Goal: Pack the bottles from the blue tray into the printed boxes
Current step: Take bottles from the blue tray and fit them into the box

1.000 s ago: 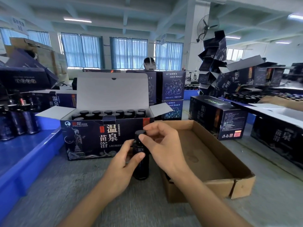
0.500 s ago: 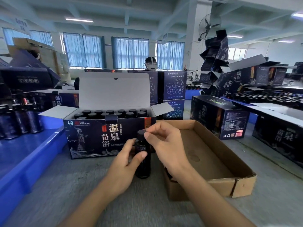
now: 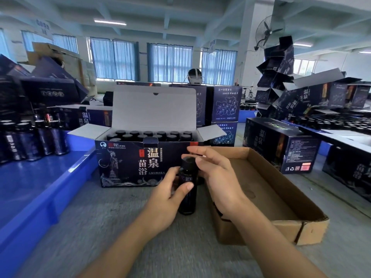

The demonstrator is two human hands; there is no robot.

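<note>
tray (image 3: 46, 193) left | printed box (image 3: 128, 167) centre, bottles (image 3: 148, 135) inside | carton (image 3: 281, 213) right | held bottle (image 3: 187, 189) in front

Packing hall of a factory, stacked printed boxes (image 3: 226, 103), blue tray (image 3: 40, 189) of bottles (image 3: 32, 141), wall fan (image 3: 268, 32), curtained windows (image 3: 169, 62)

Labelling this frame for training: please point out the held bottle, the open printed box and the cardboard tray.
bottle (image 3: 187, 203): head view, lower body.
printed box (image 3: 124, 165): head view, front panel.
cardboard tray (image 3: 285, 232): head view, near wall.

Two hands (image 3: 164, 199) (image 3: 218, 183), one bottle (image 3: 187, 202) (held), one open printed box (image 3: 124, 163)
</note>
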